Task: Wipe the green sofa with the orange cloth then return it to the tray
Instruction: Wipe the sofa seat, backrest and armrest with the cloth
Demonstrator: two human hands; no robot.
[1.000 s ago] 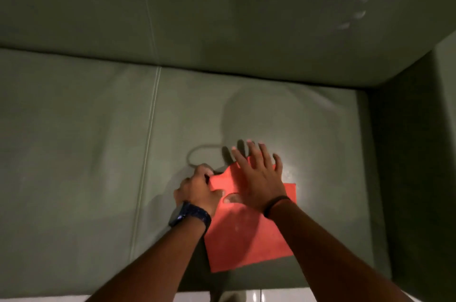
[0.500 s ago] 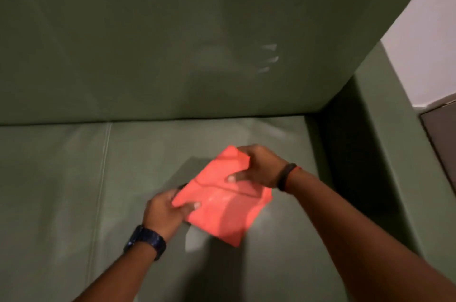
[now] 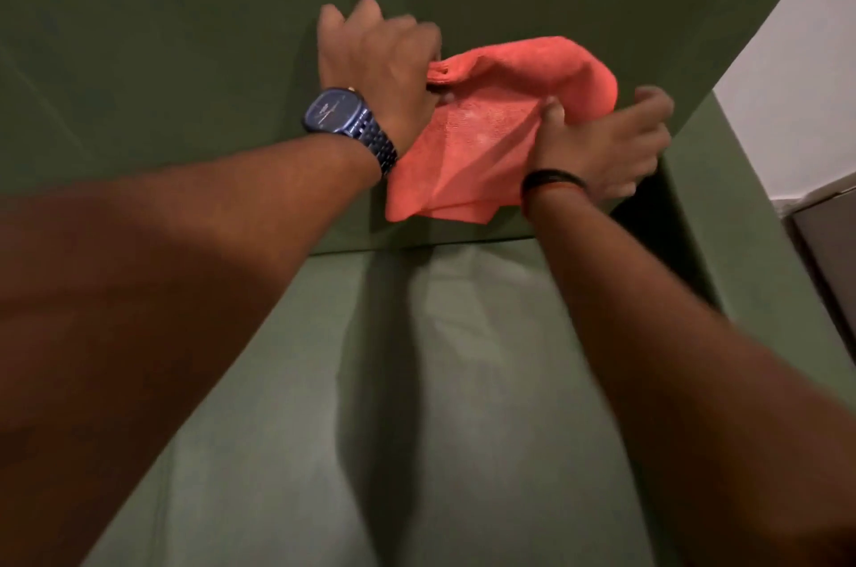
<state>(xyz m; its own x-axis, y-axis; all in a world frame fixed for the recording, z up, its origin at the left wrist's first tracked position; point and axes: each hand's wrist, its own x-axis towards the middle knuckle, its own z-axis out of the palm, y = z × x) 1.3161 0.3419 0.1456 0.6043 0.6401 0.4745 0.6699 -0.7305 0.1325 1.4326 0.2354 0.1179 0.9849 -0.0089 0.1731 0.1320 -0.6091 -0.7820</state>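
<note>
Green sofa [image 3: 185, 34] backrest; both hands' grip pinching orange cloth [image 3: 486, 126] against it.

Two hands press an orange cloth [image 3: 491, 126] against a green sofa's [image 3: 185, 34] backrest, near its right corner beside the armrest. The left hand [image 3: 375, 61], a blue watch [image 3: 347, 122] on its wrist, grips the bunched upper edge; the right hand [image 3: 611, 149], wearing a dark band [image 3: 553, 179], clasps the cloth's right side.
</note>
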